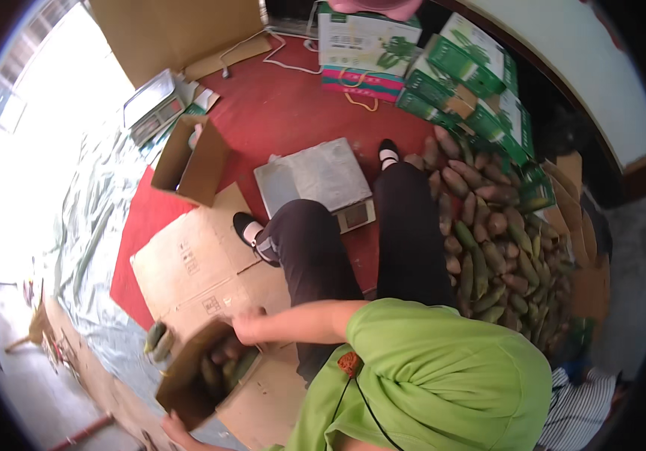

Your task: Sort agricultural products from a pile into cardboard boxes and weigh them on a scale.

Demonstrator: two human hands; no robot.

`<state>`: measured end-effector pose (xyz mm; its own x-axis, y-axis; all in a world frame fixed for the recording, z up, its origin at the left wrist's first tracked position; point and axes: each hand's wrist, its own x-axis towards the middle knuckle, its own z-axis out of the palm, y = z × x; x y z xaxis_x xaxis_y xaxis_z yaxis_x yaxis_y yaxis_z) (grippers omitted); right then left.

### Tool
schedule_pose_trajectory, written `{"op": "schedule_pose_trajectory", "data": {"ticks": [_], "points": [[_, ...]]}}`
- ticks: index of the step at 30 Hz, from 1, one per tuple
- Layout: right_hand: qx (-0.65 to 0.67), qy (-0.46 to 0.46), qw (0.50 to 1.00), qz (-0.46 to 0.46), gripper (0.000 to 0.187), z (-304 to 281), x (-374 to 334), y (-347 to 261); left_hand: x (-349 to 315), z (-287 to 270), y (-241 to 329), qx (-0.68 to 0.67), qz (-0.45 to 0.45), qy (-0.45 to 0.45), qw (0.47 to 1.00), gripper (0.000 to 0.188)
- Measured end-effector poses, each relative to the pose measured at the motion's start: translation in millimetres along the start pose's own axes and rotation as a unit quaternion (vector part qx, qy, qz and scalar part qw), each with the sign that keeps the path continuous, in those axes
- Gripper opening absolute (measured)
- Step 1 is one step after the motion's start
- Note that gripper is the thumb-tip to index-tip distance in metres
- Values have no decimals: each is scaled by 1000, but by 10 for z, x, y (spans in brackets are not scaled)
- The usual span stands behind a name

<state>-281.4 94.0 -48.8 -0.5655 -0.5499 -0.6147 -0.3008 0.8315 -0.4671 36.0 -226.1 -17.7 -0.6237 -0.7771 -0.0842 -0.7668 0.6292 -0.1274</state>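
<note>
A cardboard box (180, 387) stands tilted at the lower left, with several long green and reddish-brown root vegetables (225, 368) inside. My left hand (176, 428) grips its near left edge, fingers partly hidden. At the box's far right rim is my right hand (246, 326), blurred, its arm reaching across my lap. A small dark lump shows beside that hand; whether it is held is unclear. Two green vegetables (159, 341) lie outside the box, to its left. Flattened cardboard (188, 263) lies under and beyond the box.
A large heap of the same vegetables (496, 248) covers the floor at my right. Between my feet sits a scale (312, 177). An open carton (191, 161) and another scale (154, 105) are at far left; green-white cartons (473, 68) are stacked at far right.
</note>
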Motion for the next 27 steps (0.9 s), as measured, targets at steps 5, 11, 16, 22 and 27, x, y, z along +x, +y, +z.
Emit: {"op": "schedule_pose_trajectory", "data": {"ticks": [5,11,16,22,27], "points": [[-183,-125,949,-226,26,-8,50,-56,41,443,-262,185,4,-177,967,36],[60,43,957,-279,25,-1098,-334,16,-68,-59,543,47,-178,-60,981,40],[253,167,877,-373,22,-1903,-715,323,457,-508,1756,-216,68,100,969,30],[339,337,811,-336,20,-2756,-1368,1373,603,-932,3689,-326,283,50,900,23],[384,480,761,-208,19,-2736,-1629,2493,195,-1410,5028,-405,419,35,812,20]]}}
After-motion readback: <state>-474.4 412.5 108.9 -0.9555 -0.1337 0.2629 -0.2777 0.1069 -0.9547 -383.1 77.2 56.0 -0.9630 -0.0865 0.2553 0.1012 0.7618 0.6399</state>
